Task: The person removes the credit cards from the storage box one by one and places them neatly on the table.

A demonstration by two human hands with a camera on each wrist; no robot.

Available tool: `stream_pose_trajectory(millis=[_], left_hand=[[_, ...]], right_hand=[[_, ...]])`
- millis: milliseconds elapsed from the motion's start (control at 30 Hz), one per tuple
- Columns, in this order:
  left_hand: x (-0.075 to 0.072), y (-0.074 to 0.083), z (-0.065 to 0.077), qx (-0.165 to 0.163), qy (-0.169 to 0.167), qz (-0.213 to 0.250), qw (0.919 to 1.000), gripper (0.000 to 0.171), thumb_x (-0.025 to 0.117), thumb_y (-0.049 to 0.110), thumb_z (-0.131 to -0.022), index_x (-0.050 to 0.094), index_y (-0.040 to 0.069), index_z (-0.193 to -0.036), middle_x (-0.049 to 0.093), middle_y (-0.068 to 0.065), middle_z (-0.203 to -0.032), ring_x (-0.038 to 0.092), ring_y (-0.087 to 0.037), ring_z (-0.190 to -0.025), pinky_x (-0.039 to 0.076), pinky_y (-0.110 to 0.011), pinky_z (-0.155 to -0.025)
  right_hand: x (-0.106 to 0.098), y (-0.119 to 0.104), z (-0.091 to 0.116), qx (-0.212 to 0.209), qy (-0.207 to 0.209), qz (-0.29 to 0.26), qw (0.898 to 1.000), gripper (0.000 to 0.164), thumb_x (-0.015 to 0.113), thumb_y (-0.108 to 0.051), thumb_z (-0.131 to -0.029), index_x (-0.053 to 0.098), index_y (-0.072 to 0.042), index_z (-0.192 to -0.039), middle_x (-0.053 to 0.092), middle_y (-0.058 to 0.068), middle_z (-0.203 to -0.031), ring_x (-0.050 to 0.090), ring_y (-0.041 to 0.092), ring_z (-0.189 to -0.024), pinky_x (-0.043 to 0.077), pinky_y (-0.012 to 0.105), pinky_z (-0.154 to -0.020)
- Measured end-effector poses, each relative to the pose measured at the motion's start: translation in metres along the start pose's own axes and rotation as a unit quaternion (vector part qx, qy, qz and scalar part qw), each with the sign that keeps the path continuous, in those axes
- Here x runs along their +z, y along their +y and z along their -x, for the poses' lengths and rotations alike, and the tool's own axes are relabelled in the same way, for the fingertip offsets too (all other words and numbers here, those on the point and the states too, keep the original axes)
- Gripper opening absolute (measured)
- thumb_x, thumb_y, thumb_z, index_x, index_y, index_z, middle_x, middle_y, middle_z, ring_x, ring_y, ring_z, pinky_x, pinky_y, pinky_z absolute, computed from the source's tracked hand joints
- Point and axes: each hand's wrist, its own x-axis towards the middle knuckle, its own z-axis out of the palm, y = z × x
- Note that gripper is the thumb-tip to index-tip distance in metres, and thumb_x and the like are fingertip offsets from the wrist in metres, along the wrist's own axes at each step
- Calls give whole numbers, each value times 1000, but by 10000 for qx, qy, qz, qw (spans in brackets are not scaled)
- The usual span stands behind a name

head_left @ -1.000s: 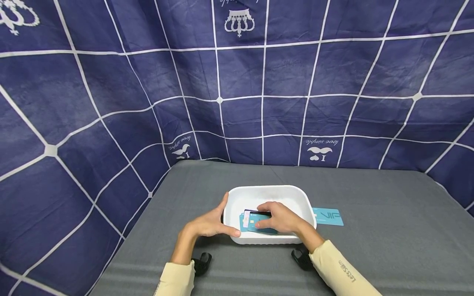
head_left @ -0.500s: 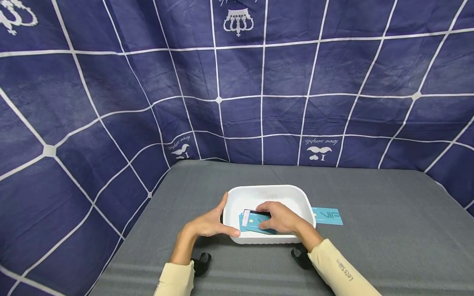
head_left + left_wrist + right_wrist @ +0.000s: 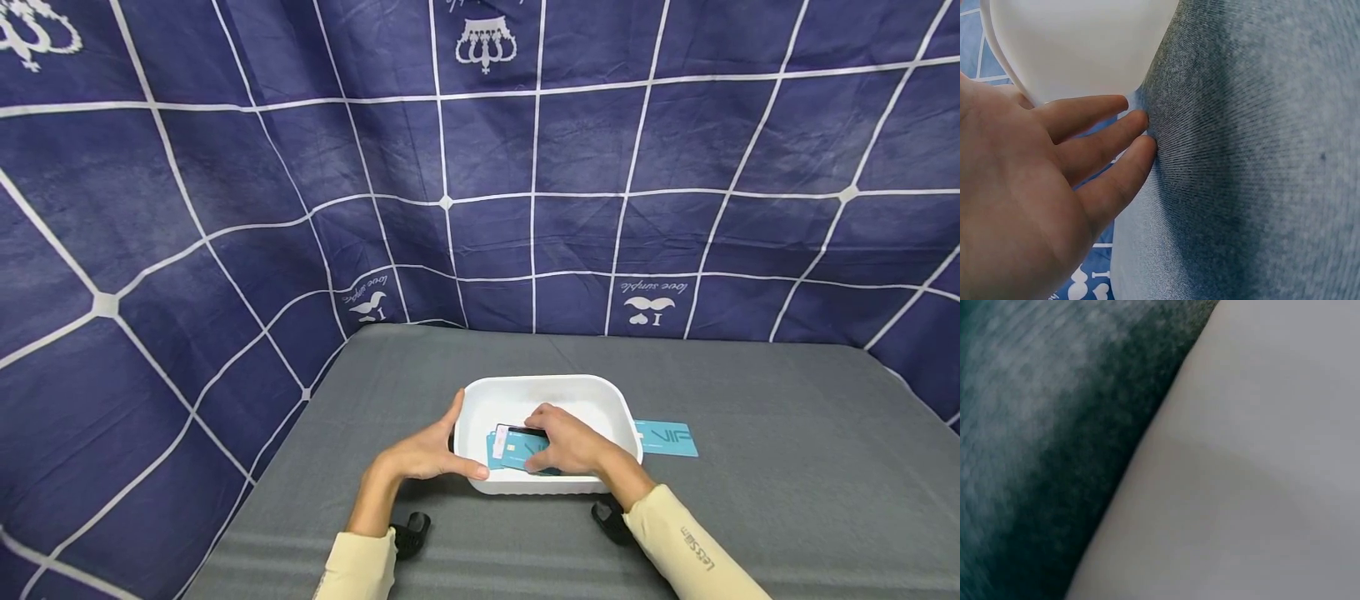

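Observation:
A white plastic tray sits on the grey-covered surface, with several bank cards overlapping inside it near its front left. These cards are mostly blue, and the top one shows a chip. My right hand reaches into the tray and pinches the stack's right part, thumb at the front edge and fingers at the back. My left hand braces the tray's left end with thumb and index finger spread wide, the thumb along the front rim. In the left wrist view, its other fingers extend loosely below the tray wall.
A light blue card with large lettering lies on the grey cloth, partly beneath the tray's right side. A navy curtain with white grid lines hangs behind and to the left. The right wrist view shows mainly the tray's white wall.
My right thumb slides slightly along the top card, which shifts a little in the stack; the right fingers shift slightly to the right. The left hand and tray stay in place.

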Motion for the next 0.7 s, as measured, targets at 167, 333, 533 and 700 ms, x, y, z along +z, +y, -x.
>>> stream_pose_trajectory(millis=[167, 333, 533, 700], left_hand=[[0, 1, 0, -88, -19, -9, 10000, 134, 89, 38, -71, -10, 7, -157, 4, -19, -162, 17, -31, -145, 19, -51, -113], [1, 2, 1, -141, -20, 13, 9999, 134, 89, 37, -71, -10, 7, -157, 5, -20, -162, 17, -32, -145, 19, -52, -113], [0, 1, 0, -85, -33, 99, 9999, 135, 89, 37, -71, -11, 7, -157, 6, -20, -162, 19, -32, -144, 19, -53, -112], [0, 2, 0, -73, -62, 123, 9999, 134, 88, 37, -72, -11, 8, -157, 6, -20, -162, 20, -32, -143, 19, -53, -112]], right_hand=[[0, 0, 1, -44, -85, 118, 9999, 59, 85, -23, -75, 65, 6, -122, 57, 7, -114, 53, 24, -104, 42, 42, -93], [-1, 0, 1, -47, -151, 253, 9996, 50, 80, -18, -80, 66, 5, -122, 57, 6, -113, 54, 23, -103, 42, 42, -93], [-2, 1, 1, -158, -205, 313, 9992, 51, 78, -21, -83, 65, 5, -124, 57, 7, -114, 53, 23, -104, 42, 43, -94], [-1, 1, 0, -228, -194, 385, 9988, 57, 84, -23, -78, 65, 4, -124, 57, 7, -114, 53, 23, -104, 42, 42, -93]])
